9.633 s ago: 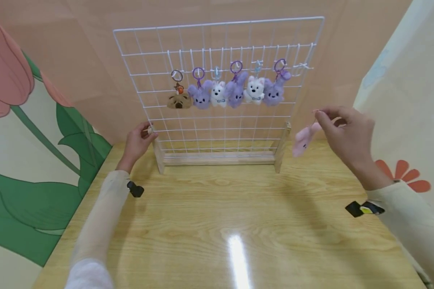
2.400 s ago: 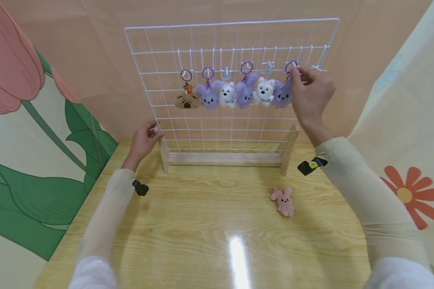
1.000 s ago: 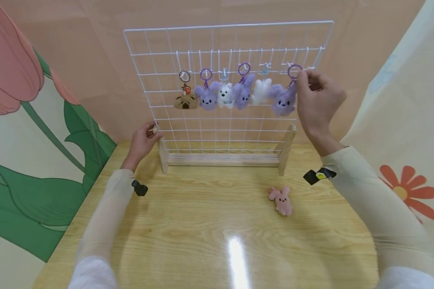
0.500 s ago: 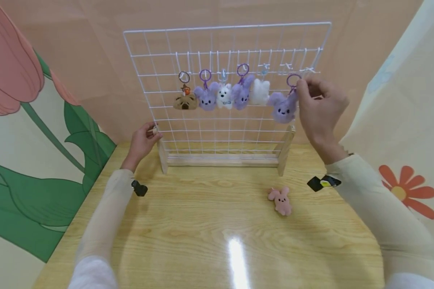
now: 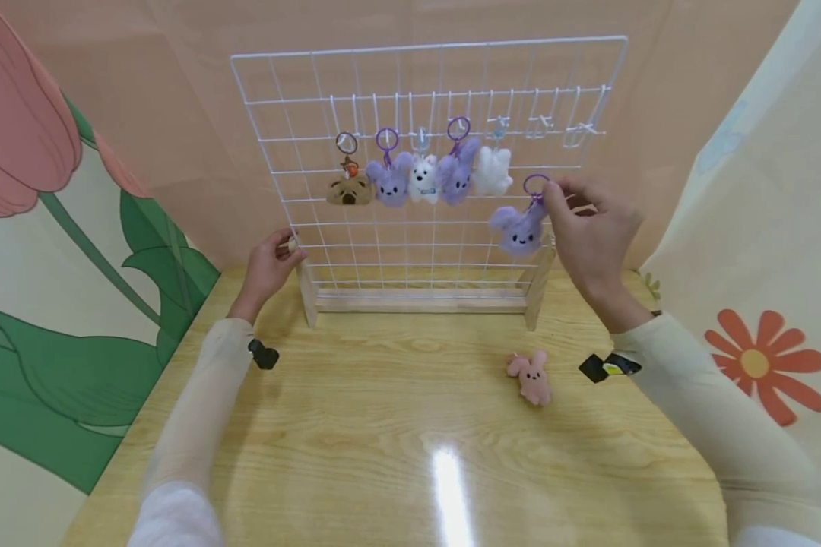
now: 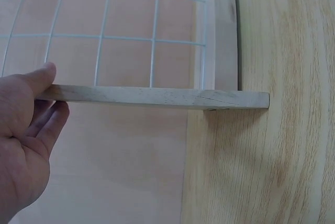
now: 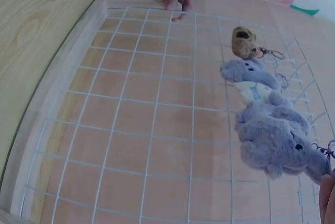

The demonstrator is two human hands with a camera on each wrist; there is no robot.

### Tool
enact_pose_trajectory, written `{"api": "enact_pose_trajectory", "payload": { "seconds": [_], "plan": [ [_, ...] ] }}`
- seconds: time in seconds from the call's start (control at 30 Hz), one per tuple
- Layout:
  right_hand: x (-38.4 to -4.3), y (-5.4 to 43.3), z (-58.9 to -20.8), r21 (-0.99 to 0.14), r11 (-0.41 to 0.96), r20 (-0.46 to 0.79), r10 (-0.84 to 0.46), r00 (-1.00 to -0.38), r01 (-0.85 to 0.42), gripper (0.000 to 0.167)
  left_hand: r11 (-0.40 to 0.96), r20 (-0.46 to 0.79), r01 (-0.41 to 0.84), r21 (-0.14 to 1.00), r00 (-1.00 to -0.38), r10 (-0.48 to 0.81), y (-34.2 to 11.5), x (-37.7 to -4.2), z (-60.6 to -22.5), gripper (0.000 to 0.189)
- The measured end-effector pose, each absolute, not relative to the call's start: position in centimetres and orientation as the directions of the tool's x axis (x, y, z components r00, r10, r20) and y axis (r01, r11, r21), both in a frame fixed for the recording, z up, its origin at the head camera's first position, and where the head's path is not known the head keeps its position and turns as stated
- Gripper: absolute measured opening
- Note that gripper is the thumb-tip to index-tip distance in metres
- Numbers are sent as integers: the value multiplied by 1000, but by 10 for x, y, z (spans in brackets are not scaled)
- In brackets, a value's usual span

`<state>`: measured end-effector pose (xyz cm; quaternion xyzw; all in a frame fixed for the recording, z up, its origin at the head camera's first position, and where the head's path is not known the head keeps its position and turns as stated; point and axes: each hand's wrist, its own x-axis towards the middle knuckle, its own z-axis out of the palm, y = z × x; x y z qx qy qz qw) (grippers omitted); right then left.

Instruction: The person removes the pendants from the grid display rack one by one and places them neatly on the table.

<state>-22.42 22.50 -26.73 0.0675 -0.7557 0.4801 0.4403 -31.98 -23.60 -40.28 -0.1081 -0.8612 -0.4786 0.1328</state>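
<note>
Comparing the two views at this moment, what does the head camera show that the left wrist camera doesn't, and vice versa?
Only the head view: the right hand holding a purple plush keychain, five more keychains hanging, and a pink keychain lying on the table.
Only the left wrist view: a fine dark line in the wooden side post, near its foot.
Both: the left hand holding that post, the white wire grid and the table.

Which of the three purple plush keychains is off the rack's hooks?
The purple keychain in the right hand, hanging lowest; the other two hang on the rack.
</note>
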Motion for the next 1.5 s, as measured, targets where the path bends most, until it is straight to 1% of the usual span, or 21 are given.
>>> {"api": "enact_pose_trajectory", "payload": {
  "seconds": [0.17,0.4,0.5,0.67,0.77,0.93,1.23,1.5],
  "plan": [
    [-222,227,-279,-637,542,751,276,-600,-547,21,523,335,314,792,-940,58,-237,-321,-403,48],
    [-215,226,-293,-596,559,777,222,-589,-576,14,542,341,316,779,-938,58,-236,-319,-402,49],
    [-203,222,-295,-592,559,777,203,-596,-581,12,541,344,322,777,-937,64,-235,-318,-402,49],
    [-186,214,-298,-616,538,756,199,-624,-575,11,535,338,319,783,-939,65,-236,-318,-402,50],
    [-189,221,-314,-617,543,750,188,-634,-570,10,533,335,315,786,-940,61,-236,-317,-402,50],
    [-196,233,-341,-591,556,764,154,-626,-584,8,538,336,314,783,-940,59,-236,-317,-402,49],
    [-184,236,-366,-601,562,741,124,-660,-568,7,516,337,320,794,-939,65,-237,-319,-403,48],
    [-172,238,-389,-597,584,722,92,-686,-550,4,525,330,311,792,-942,60,-237,-319,-403,50]
  ]
}}
